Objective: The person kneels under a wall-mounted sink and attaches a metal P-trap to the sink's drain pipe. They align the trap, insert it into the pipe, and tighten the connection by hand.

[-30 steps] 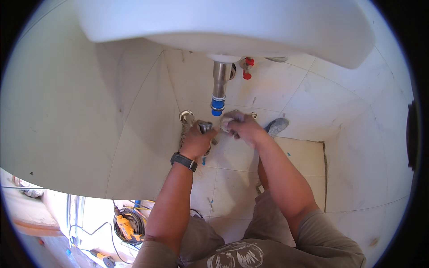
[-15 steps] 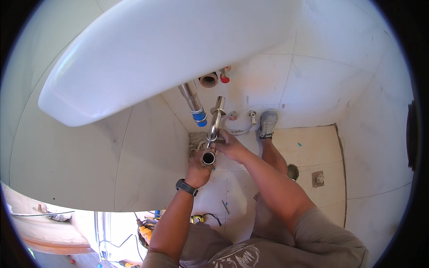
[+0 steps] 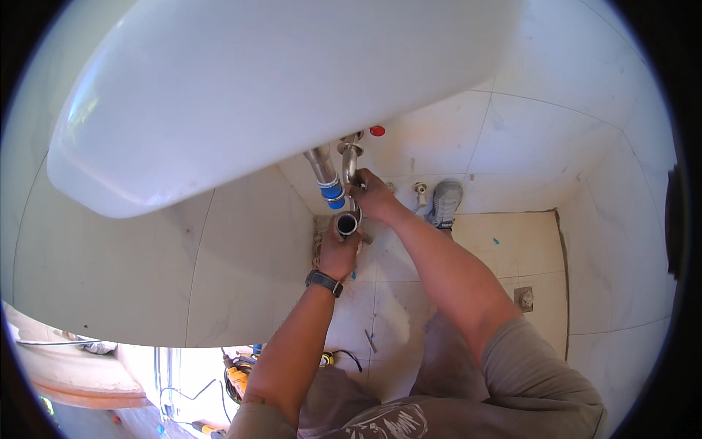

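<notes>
Surrounding the chrome pipe (image 3: pixel 350 162): veined walls (image 3: pixel 541 135), tiled floor (image 3: pixel 530 241), white basin (image 3: pixel 278 95) above.

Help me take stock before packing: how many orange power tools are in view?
2: an upper tool at lower left, beside the left forearm, and a lower tool beneath it, cut off by the picture's edge. More may be hidden.

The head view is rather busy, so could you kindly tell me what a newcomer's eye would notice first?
The large white basin comes first, spanning the upper view. Below its edge, a bright blue fitting tips a metal tailpipe, beside the shiny bent pipe that the left hand and right hand grip. A yellow-orange tool stands out at lower left.
</notes>
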`<move>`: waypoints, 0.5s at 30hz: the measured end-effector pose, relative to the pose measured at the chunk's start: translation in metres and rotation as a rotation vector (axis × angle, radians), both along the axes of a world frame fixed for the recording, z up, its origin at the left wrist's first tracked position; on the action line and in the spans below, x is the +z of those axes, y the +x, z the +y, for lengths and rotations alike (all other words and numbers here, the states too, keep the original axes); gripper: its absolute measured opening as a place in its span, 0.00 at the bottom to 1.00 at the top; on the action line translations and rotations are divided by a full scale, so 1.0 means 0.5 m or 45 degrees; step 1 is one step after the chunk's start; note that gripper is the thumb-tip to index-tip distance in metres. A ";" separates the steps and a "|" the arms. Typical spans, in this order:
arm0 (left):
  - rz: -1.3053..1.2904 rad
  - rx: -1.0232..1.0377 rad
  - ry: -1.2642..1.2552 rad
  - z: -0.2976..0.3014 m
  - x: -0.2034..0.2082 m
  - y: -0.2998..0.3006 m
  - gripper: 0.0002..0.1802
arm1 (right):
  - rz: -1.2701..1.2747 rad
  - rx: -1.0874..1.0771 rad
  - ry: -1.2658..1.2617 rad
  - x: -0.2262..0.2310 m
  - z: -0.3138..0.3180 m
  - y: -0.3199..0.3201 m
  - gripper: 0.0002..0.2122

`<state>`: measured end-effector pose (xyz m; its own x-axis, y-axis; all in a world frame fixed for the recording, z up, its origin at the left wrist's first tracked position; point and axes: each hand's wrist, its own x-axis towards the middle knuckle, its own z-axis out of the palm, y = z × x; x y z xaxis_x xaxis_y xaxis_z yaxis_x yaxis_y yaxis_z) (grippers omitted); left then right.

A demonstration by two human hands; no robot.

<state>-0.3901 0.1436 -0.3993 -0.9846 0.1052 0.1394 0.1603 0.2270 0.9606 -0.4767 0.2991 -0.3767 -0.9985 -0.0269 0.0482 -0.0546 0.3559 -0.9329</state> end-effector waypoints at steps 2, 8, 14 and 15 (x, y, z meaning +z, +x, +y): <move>-0.015 0.020 0.026 0.003 0.005 -0.016 0.18 | 0.023 -0.006 -0.041 0.002 0.000 -0.012 0.19; 0.009 0.064 0.000 0.004 0.031 -0.049 0.26 | 0.071 -0.048 -0.067 0.005 -0.009 -0.045 0.19; 0.031 0.070 -0.003 0.009 0.054 -0.064 0.28 | 0.080 -0.043 -0.072 0.009 -0.008 -0.059 0.19; 0.002 0.070 -0.010 0.008 0.058 -0.065 0.29 | 0.057 -0.049 -0.081 0.010 -0.008 -0.058 0.19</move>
